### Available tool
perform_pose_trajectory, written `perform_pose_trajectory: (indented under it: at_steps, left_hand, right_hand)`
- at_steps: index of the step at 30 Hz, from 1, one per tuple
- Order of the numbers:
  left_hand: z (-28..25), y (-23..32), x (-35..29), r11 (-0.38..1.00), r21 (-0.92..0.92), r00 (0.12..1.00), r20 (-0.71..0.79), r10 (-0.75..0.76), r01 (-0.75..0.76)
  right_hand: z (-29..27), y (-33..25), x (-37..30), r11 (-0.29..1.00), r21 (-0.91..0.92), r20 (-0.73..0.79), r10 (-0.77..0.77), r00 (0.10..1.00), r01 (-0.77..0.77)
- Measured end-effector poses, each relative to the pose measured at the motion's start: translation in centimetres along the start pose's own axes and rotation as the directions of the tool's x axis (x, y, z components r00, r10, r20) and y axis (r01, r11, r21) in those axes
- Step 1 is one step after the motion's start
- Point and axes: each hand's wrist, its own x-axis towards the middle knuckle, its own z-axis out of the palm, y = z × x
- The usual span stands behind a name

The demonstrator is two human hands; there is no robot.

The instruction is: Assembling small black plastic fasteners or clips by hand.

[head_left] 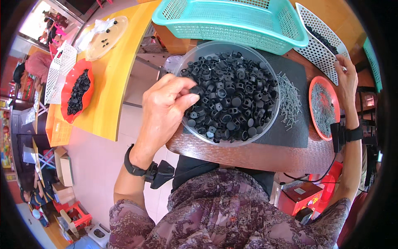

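While the right hand (347,79) grips the white basket (321,39) at the table's far-right corner, the left hand (168,106) pinches a black plastic cap (194,89) at the clear bowl's (265,128) left rim.

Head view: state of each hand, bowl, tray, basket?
Left hand: pinching a black cap at the bowl's rim.
Right hand: gripping the white tray's edge.
Clear bowl: full of black caps.
Red plate: holds grey nails.
Teal basket: looks empty.

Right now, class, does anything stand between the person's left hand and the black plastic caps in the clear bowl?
Nothing visible does. The left hand is already at the clear bowl's left rim, fingertips pinching one of the black plastic caps. The right hand is apart, at the white perforated tray.
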Motion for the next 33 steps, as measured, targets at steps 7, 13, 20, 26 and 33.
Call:
perform_pose_trajectory:
  at_steps: [7,13,20,26,33]
  left_hand:
    - [-0.4,-0.1,1.3,0.942,-0.335,1.000,0.007,0.023,-0.019]
    - [-2.5,-0.5,-1.9,0.991,0.133,0.993,0.117,-0.004,-0.012]
    - [-1.5,-0.4,-1.6,0.921,0.281,0.959,0.164,0.230,-0.269]
    - [-1.4,-0.5,-1.7,0.984,0.147,0.987,0.142,0.077,-0.098]
    - [-0.9,-0.5,-2.0,0.991,0.075,0.990,0.092,0.105,-0.112]
  right_hand:
    - [-0.9,-2.8,-4.6,0.985,0.174,0.107,-0.035,0.994,0.016]
    - [-1.5,-8.4,-8.9,0.955,0.290,0.132,-0.111,0.985,0.069]
    - [-3.6,-14.1,-12.0,0.914,0.363,0.191,-0.262,0.946,0.180]
    - [-6.7,-20.9,-12.4,0.522,0.833,0.107,-0.477,0.872,0.183]
    - [-9.8,-23.3,-12.5,0.086,0.989,-0.050,-0.580,0.813,0.122]
